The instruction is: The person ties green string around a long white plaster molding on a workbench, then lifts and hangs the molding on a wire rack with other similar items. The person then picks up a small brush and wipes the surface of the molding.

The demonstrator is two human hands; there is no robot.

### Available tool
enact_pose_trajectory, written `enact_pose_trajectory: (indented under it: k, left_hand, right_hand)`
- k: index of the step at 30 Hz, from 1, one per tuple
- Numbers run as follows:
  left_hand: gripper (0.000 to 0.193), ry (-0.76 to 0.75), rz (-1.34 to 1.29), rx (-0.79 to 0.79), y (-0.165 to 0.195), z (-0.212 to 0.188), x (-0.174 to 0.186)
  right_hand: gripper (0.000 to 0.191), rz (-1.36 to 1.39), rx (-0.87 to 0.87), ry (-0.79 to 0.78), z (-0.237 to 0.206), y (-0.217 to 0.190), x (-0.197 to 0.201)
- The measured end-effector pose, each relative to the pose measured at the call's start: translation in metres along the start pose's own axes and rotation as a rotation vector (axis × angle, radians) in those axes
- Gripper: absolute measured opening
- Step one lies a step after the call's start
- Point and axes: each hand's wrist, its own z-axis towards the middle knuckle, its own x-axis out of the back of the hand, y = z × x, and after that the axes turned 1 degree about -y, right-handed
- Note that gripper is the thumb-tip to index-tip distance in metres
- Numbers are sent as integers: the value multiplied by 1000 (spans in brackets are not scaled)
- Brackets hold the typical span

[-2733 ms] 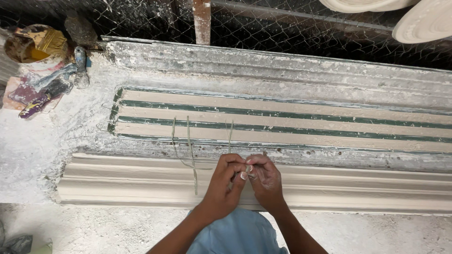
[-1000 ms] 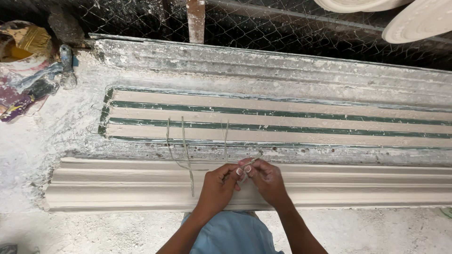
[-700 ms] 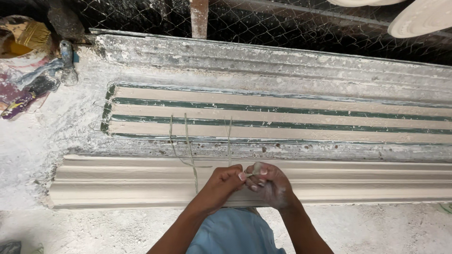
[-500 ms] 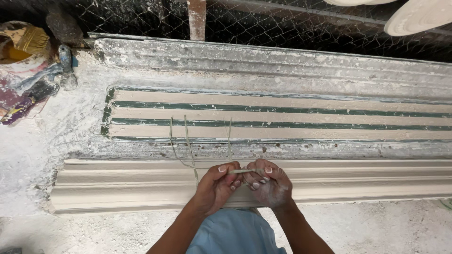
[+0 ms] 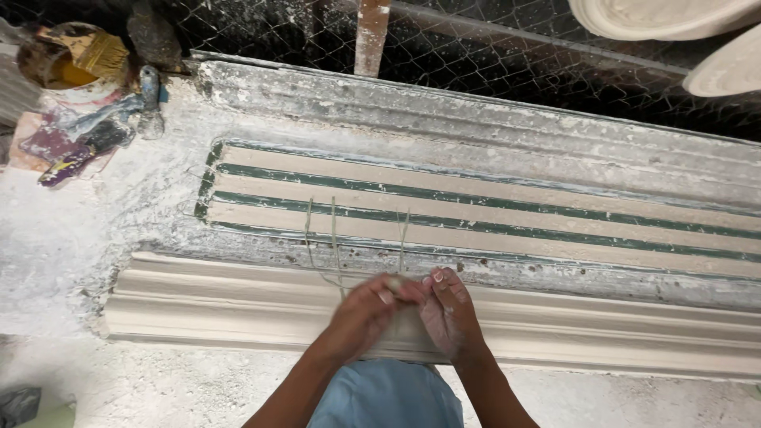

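White moulding: a long plaster moulding (image 5: 238, 305) lies across the dusty table (image 5: 55, 261), and both hands rest over its middle.
Left hand: the left hand (image 5: 366, 311) is pinched shut on the string.
Right hand: the right hand (image 5: 448, 313) touches the left hand, fingertips (image 5: 436, 277) pinching the same string.
String: thin pale string (image 5: 333, 238) runs from the hands up past the moulding, onto the striped mould.
Striped mould: a long mould (image 5: 515, 214) with green and cream stripes lies just behind the moulding.
Paint pot: a messy pot (image 5: 67, 59) with a brush sits far to the left, behind the moulding.
Fence: wire mesh (image 5: 491, 55) stands behind the mould.
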Motion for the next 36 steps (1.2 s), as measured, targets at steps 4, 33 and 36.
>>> enact_pose_trajectory:
  k: [4, 33, 36]
  left_hand:
    - [23, -164, 620, 165, 1, -8, -2]
    - [8, 512, 681, -26, -70, 55, 53]
    - [11, 614, 1160, -307, -90, 65, 65]
  right_hand:
    - [11, 32, -44, 13, 0, -5, 4]
    - [18, -615, 286, -66, -1, -6, 30]
    - [13, -725, 181, -4, 1, 2, 44]
